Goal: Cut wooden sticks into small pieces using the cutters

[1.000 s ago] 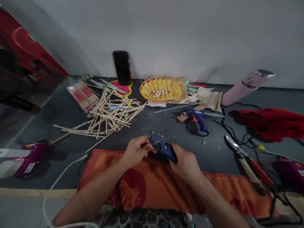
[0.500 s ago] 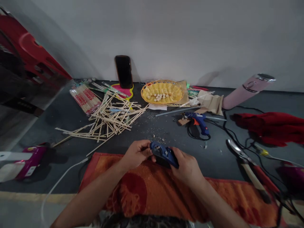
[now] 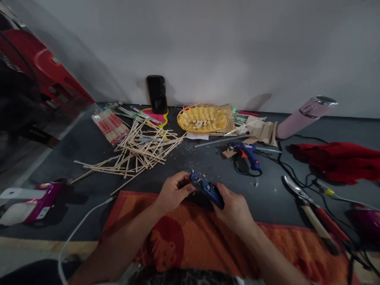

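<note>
A blue hand tool [image 3: 208, 190], shaped like a small hand plane with metal fittings, is held tilted above the orange towel [image 3: 204, 245]. My right hand [image 3: 233, 206] is wrapped round its right end. At its left end my left hand [image 3: 175, 192] has thumb and fingers closed together. A tiny pale bit shows by those fingertips, too small to name. Pale wood crumbs lie on the dark table just beyond the tool. Behind them stands a yellow wicker basket [image 3: 182, 123] with several small wooden pieces [image 3: 200, 124] inside.
Loose wooden sticks [image 3: 142, 148] are heaped left of centre, beside a packaged bundle [image 3: 110, 126]. A blue glue gun [image 3: 251, 154], pruning shears [image 3: 308, 209], a red cloth [image 3: 335, 160] and a pink flask [image 3: 305, 116] are on the right. A phone [image 3: 157, 94] leans against the wall.
The tool has tipped further, its right end turned slightly downward. My left fingers have shifted a little at its left end. The camera view has moved slightly.
</note>
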Tool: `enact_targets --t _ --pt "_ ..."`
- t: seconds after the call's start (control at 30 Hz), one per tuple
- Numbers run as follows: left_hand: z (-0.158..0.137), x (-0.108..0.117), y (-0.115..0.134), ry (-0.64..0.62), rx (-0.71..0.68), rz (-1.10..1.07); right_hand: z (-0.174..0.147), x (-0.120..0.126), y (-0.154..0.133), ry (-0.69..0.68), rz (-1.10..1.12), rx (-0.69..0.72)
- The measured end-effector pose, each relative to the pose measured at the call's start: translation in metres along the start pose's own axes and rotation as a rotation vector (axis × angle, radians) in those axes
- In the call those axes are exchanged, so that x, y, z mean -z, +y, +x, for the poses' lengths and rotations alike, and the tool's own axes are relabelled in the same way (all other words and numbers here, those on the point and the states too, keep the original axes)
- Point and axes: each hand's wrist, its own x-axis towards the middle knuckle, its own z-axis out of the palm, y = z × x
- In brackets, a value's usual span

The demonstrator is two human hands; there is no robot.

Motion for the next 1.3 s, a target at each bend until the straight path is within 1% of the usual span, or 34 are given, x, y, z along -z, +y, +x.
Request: enact_targets --t 0.13,0.4,0.6,0.7,0.83,1.03,1.3 --pt "0.0008 -0.0003 -0.0030 -0.003 0.004 -0.027 0.0000 -0.0011 0.0013 0.022 0.018 0.015" --pt "0.0012 0.0000 -0.0083 0.004 -0.029 -0.013 0.0004 -0.0016 0.0013 0.003 0.009 0.006" --pt "0.0004 0.0007 -0.0084 0.068 -0.077 0.066 0.0014 0.0010 -0.0010 0.021 -0.007 0.009" --pt "0.0001 0.0024 -0.0064 0.077 -0.086 0.093 0.0022 0.0009 -0.0015 0.022 -0.016 0.007" --pt "0.0015 0.0049 -0.0040 0.049 -0.094 0.085 0.0033 -0.0002 -0.0009 0.016 -0.004 0.018" --pt "0.0029 0.0067 -0.0033 -0.054 -0.081 0.013 0.0047 0.0004 -0.0010 0.007 0.023 0.022" --pt "0.0045 0.0064 -0.0047 -0.069 -0.064 -0.052 0.0016 -0.0017 -0.0014 -0.008 0.021 0.026"
